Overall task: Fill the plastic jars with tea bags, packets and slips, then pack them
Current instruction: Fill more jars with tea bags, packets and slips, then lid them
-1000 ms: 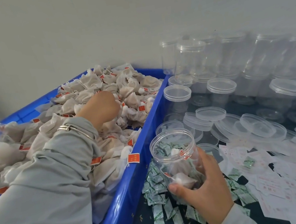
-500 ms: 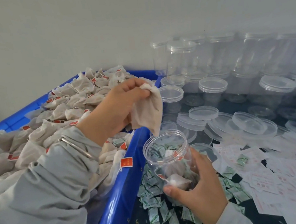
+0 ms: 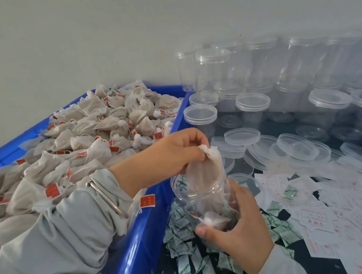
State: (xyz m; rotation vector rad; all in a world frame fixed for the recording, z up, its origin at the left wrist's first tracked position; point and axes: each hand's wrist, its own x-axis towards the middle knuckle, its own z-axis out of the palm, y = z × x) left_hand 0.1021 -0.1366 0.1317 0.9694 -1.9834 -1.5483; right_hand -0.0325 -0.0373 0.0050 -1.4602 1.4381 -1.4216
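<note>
1. The plastic jar point(image 3: 203, 199), clear and lidless, is standing just right of the blue bin point(image 3: 131, 258), with the right hand point(image 3: 238, 228) wrapping its lower wall.
2. The left hand point(image 3: 166, 155) is pinching a tea bag point(image 3: 205, 170) by its gathered top, the bag's lower part hanging inside the jar's mouth.
3. The filling step looks to be in hand; next the pinch likely needs opening so the bag drops.
4. The jar is looking only partly filled, with at least one bag lying low inside.
</note>
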